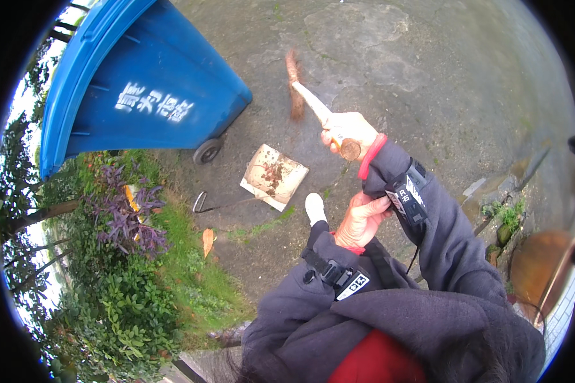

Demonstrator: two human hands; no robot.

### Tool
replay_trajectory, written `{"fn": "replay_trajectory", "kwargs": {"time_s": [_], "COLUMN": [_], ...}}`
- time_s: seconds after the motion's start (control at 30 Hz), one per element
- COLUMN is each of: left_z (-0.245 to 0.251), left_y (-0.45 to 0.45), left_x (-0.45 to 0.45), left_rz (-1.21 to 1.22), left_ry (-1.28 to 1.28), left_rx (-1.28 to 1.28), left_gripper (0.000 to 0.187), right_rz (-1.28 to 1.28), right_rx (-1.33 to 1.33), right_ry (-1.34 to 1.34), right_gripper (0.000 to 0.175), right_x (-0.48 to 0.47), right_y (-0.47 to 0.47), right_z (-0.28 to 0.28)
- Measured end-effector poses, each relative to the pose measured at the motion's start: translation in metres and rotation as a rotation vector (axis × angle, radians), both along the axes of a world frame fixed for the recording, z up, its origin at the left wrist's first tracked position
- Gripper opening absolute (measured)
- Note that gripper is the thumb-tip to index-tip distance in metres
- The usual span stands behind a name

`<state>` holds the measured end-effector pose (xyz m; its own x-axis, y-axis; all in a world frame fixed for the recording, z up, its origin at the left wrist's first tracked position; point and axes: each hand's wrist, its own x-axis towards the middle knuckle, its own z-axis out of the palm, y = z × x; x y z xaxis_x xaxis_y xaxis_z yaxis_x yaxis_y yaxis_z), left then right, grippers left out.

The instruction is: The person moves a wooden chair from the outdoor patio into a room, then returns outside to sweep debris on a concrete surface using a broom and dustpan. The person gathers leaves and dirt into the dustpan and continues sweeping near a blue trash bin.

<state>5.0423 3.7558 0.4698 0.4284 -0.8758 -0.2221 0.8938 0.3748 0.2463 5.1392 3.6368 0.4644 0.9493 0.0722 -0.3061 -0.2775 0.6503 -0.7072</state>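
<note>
My right hand (350, 136) is closed around the pale handle of a broom (294, 86), whose reddish-brown bristles lie over the concrete. Below it, my left hand (359, 222) has its thumb and fingers on the dark cuff of my right sleeve, beside the strapped wrist device (407, 198). On the ground to the left rests a whitish dustpan (273, 177) with brown dirt on it. Its thin metal handle (220, 207) reaches left and ends in a bent hook.
A large blue wheeled bin (167, 81) with white writing stands at the upper left. Grass (187, 268) and purple-leaved plants (129, 210) border the concrete at the left. A dry leaf (208, 242) lies near my white shoe (315, 208). Stones (504, 235) and weeds edge the right.
</note>
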Motion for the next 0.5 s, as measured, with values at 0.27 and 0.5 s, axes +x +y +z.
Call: {"fn": "replay_trajectory", "kwargs": {"time_s": [0.27,0.5], "left_z": [-0.010,-0.029], "left_y": [0.001,-0.014], "left_x": [0.002,-0.006], "left_rz": [-0.038,0.080], "left_ry": [0.005,0.259], "left_rx": [-0.103,-0.106], "left_gripper": [0.036,0.037], "right_rz": [-0.061,-0.154], "right_rx": [-0.092,0.047], "right_ry": [0.086,0.096], "right_gripper": [0.014,0.014], "right_x": [0.003,0.004], "right_y": [-0.002,0.010], "right_z": [-0.001,0.004]}}
